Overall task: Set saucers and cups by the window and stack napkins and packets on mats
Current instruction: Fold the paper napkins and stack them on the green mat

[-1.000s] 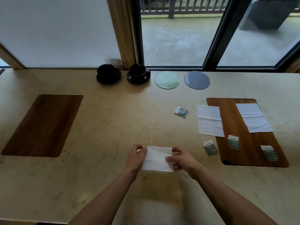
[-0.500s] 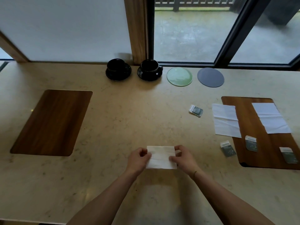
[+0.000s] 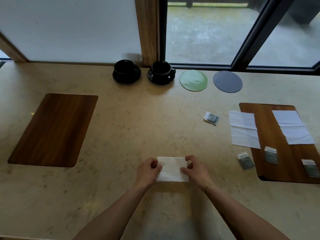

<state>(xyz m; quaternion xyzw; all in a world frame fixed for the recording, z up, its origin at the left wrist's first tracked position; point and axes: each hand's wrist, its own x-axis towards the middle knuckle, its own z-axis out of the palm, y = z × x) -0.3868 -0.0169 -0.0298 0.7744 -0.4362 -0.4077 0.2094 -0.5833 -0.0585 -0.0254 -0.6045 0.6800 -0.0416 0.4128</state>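
Observation:
A folded white napkin (image 3: 172, 168) lies flat on the counter near the front middle. My left hand (image 3: 147, 172) pinches its left edge and my right hand (image 3: 194, 169) pinches its right edge. Two black cups on black saucers (image 3: 126, 71) (image 3: 161, 72) stand by the window, with a green saucer (image 3: 194, 80) and a grey saucer (image 3: 227, 81) bare to their right. The right wooden mat (image 3: 284, 153) carries an unfolded napkin (image 3: 292, 126) and two packets (image 3: 271, 155) (image 3: 310, 168). Another napkin (image 3: 244, 129) overlaps its left edge. The left mat (image 3: 53, 129) is bare.
Two more packets lie on the stone counter (image 3: 121, 135): one (image 3: 211, 118) mid-right, one (image 3: 245, 160) just left of the right mat. A wooden post (image 3: 146, 30) and dark window frame (image 3: 254, 32) rise behind the cups.
The napkin between my hands has become narrower, its ends brought closer together. The view has shifted left, so the right mat sits nearer the frame edge.

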